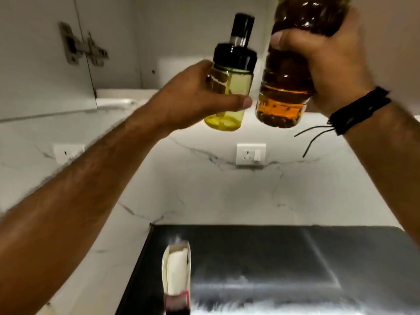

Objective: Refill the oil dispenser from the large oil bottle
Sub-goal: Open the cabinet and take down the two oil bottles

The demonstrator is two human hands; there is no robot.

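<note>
Both arms raised and reaching forward, left hand (193, 96) curled in a grip, thumb extended, right hand (322, 62) wrapped in a grip, black band on right wrist

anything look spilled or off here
No spill shows. The oil dispenser in the left hand still wears its black cap, and the large oil bottle in the right hand is upright.

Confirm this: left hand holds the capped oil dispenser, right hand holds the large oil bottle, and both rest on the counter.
Wrong on one point. In the head view the oil dispenser and the large oil bottle are held up in the air, not resting on the counter. The rest stands.
</note>
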